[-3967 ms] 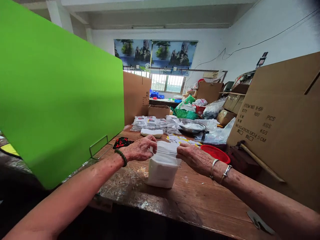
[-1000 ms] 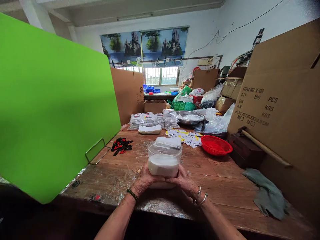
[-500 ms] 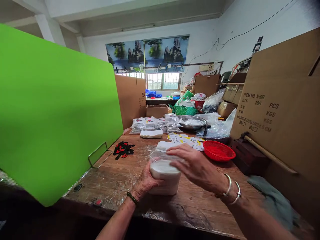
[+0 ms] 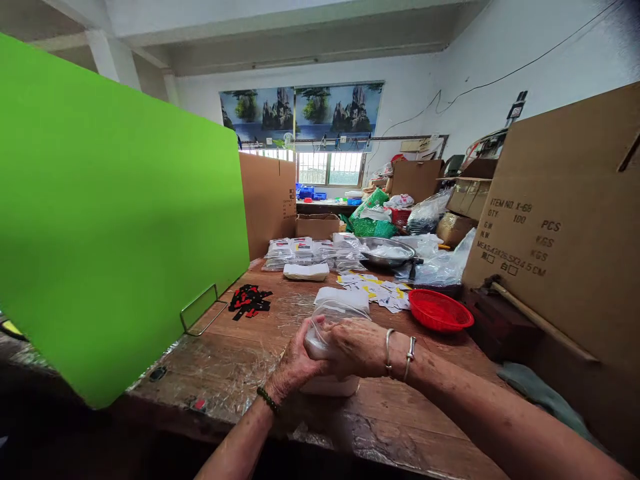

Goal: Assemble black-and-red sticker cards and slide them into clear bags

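A clear plastic bag (image 4: 336,308) with white contents stands at the front middle of the table, its upper part loose and bulging. My left hand (image 4: 299,359) grips its left side, thumb toward me. My right hand (image 4: 356,345) is closed at the bag's upper part, its fingers meeting my left hand; the fingertips are partly hidden. Beneath both hands shows the lower part of a white stack (image 4: 331,386). Just behind the bag lies a white folded piece (image 4: 350,297). Farther back is another white pad (image 4: 306,271).
Black and red strips (image 4: 249,302) lie to the left beside a wire stand (image 4: 203,313) and green board (image 4: 125,220). Filled bags (image 4: 303,250), a metal bowl (image 4: 387,259), scattered cards (image 4: 380,291) and a red basket (image 4: 440,311) stand behind. A large carton (image 4: 565,193) borders the right.
My right hand has moved left and down from above the bag, and its spread fingers have closed against the bag next to my left hand. The view has shifted slightly.
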Action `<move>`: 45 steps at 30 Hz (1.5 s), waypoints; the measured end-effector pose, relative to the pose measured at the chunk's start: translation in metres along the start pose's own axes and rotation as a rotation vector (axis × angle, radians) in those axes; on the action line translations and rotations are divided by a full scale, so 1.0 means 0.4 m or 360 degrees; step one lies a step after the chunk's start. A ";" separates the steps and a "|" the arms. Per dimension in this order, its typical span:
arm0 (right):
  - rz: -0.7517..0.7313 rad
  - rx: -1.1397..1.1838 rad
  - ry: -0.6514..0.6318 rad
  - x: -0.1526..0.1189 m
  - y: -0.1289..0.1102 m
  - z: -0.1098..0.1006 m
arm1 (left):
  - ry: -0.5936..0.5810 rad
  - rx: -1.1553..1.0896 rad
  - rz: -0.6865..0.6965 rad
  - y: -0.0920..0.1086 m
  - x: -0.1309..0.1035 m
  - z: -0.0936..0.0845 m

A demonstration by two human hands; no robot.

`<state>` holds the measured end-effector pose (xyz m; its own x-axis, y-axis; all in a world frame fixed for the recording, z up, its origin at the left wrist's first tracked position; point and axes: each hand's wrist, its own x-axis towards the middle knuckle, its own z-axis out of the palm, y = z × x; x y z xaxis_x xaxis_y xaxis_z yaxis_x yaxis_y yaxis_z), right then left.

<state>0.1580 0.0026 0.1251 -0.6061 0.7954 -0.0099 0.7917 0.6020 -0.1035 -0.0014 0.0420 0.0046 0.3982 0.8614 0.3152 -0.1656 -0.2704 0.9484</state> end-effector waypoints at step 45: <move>0.0283 0.1158 0.0718 -0.121 0.174 0.039 | -0.0008 0.0952 0.0130 0.313 0.034 -0.051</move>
<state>0.2412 0.0049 0.1030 -0.2683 0.9179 0.2925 0.5330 0.3943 -0.7486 -0.0349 0.0287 0.1271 0.4100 0.8260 0.3868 0.3398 -0.5319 0.7756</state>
